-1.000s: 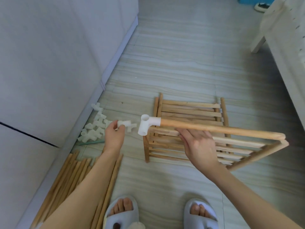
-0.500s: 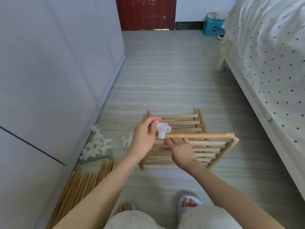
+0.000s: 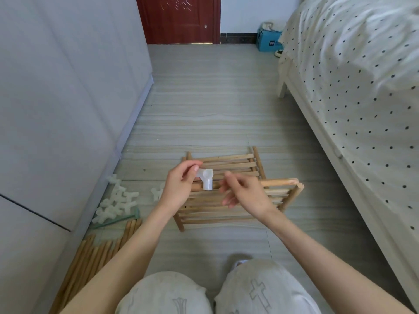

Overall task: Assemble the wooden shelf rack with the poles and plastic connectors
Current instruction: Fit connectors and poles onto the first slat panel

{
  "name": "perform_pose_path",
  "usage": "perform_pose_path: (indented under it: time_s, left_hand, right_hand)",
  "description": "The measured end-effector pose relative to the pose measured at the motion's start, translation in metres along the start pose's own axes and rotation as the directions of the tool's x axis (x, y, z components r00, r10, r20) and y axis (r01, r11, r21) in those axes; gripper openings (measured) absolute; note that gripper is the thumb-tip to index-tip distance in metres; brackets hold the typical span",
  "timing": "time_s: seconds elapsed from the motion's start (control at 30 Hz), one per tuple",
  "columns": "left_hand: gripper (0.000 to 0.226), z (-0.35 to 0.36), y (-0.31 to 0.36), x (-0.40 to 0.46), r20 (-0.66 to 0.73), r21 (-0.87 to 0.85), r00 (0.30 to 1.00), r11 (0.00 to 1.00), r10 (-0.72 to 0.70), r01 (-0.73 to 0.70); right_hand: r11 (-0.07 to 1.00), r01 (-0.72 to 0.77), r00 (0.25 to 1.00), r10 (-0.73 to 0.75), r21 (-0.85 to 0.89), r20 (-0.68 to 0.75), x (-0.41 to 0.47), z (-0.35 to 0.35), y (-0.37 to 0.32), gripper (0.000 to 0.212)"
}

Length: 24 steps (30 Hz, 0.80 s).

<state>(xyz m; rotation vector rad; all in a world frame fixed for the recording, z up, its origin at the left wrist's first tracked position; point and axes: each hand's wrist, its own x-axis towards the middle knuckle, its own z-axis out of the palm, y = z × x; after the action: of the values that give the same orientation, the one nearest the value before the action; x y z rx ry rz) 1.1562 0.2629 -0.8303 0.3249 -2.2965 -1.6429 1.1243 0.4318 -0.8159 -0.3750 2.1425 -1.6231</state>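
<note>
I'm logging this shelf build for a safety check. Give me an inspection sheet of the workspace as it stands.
Surface: striped floor, work done low over it.
Job's things: slatted panels stacked on the floor; one panel raised, its top pole running into a white connector; loose connectors and spare poles along the left wall.
Clutter: green strip beside the loose connectors.
Grippers: left hand pinches the connector; right hand lies over the pole, blurred, grip unclear.
Cables: nothing seen.
Surroundings: wardrobe left, bed right, red door and blue box at the far end.
</note>
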Motion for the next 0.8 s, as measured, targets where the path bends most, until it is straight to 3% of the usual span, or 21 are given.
perform_pose_path:
  time_s: [0.07, 0.23, 0.43, 0.5, 0.57, 0.6, 0.67, 0.7, 0.73, 0.8]
  left_hand:
    - [0.019, -0.001, 0.001, -0.001, 0.013, -0.021, 1.0, 1.0, -0.007, 0.007]
    - [0.021, -0.002, 0.003, -0.004, -0.005, -0.149, 0.999, 0.988, -0.045, 0.044]
    - [0.016, 0.003, 0.002, -0.007, 0.014, -0.184, 1.0, 0.982, -0.027, 0.029]
    - [0.014, 0.002, -0.002, -0.008, 0.037, -0.084, 0.999, 0.996, 0.011, -0.008]
    - [0.02, 0.003, -0.007, -0.009, 0.148, 0.139, 0.988, 0.988, 0.05, -0.071]
    - [0.028, 0.003, -0.012, -0.009, 0.217, 0.33, 0.973, 0.933, 0.075, -0.145]
    - [0.04, 0.008, -0.019, -0.009, 0.328, 0.649, 0.938, 0.695, 0.109, -0.308]
    - [0.041, 0.01, -0.022, -0.008, 0.337, 0.711, 0.934, 0.618, 0.12, -0.336]
    - [0.039, 0.011, -0.022, -0.007, 0.316, 0.73, 0.941, 0.601, 0.123, -0.324]
    - [0.033, 0.013, -0.021, -0.005, 0.252, 0.725, 0.96, 0.634, 0.121, -0.27]
  right_hand:
    - [0.998, -0.037, 0.999, 0.039, 0.048, -0.025, 0.006, 0.003, -0.017, 0.024]
    - [0.995, -0.091, 0.985, 0.097, -0.051, 0.141, 0.013, 0.019, -0.031, 0.038]
    - [0.982, -0.175, 0.967, 0.159, 0.066, 0.198, 0.003, 0.006, -0.031, 0.039]
    - [0.988, -0.15, 0.978, 0.144, 0.026, 0.153, -0.002, -0.009, -0.031, 0.036]
    - [0.994, -0.112, 0.992, 0.113, -0.018, 0.057, -0.009, -0.033, -0.029, 0.034]
    - [0.994, -0.105, 0.994, 0.105, -0.016, -0.006, -0.012, -0.047, -0.028, 0.034]
    - [0.994, -0.105, 0.983, 0.104, -0.003, -0.152, -0.02, -0.079, -0.021, 0.035]
    - [0.994, -0.108, 0.968, 0.1, -0.02, -0.228, -0.024, -0.095, -0.017, 0.035]
    - [0.993, -0.109, 0.95, 0.091, -0.044, -0.298, -0.028, -0.11, -0.012, 0.033]
    - [0.992, -0.108, 0.912, 0.074, -0.062, -0.404, -0.034, -0.135, 0.001, 0.029]
